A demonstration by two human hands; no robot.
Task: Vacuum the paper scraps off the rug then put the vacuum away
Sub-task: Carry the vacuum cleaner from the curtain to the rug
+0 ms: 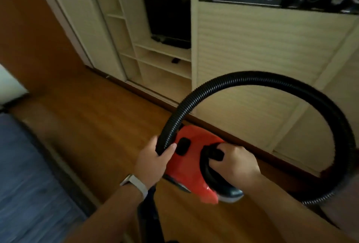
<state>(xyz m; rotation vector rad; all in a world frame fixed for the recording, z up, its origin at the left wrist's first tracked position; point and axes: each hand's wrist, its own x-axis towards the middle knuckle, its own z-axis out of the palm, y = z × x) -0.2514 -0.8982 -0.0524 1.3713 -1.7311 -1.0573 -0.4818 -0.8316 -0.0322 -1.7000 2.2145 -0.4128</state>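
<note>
1. Progress: no paper scraps show anywhere in view. The blurred blue surface at the near left may be the rug, though the blur leaves that unsure.
2. The vacuum, a red canister, is being carried rather than run. It hangs over the wooden floor in the near middle of the scene, and its nozzle is out of sight.
3. I judge this to be the carrying stage. Either the cleaning is done and only stowing is left, or the machine is on its way to the work. These pictures alone do not settle which.
4. The right hand is curled round the black carry handle on top of the canister. The body hangs directly under that grip and bears on it.
5. The left hand, with a pale band at the wrist, wraps the black ribbed hose just beside the canister's left flank.
6. From that grip the hose rises, arches far and to the right across the pale wardrobe, and drops to the near right.
7. The open shelves with the television stand far and left of the canister, well apart from it. If stowing is next, the long loop of hose needs gathering so it does not drag or snag.
</note>
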